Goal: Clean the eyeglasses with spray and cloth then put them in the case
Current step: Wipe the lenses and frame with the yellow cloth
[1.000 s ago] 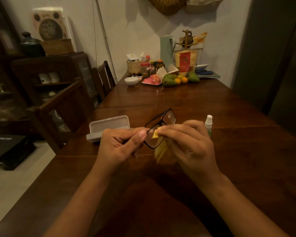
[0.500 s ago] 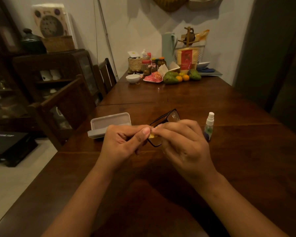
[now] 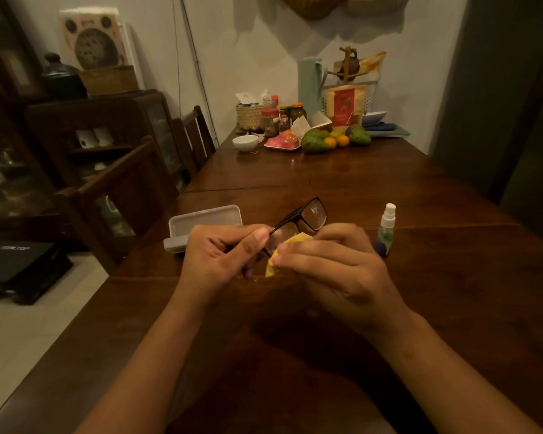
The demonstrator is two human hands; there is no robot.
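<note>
Left hand (image 3: 224, 255) pinches the black-framed eyeglasses (image 3: 301, 219) above the table (image 3: 452, 292). Right hand (image 3: 336, 264) presses the yellow cloth (image 3: 290, 249) around the nearer lens; the far lens is smudged, tilted upward.

Black-framed eyeglasses (image 3: 314, 216) and a yellow cloth (image 3: 298, 239) sit at the fingers (image 3: 261, 236). Left of the fingers lies a pale grey case (image 3: 206, 219). Right of them stands a white-capped spray bottle (image 3: 386, 230) with green-and-blue markings. The counter (image 3: 452, 292) is dark reddish-brown wood.

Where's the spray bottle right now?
Head view, right of centre: the spray bottle stands upright on the table, close beside the right hand.
</note>
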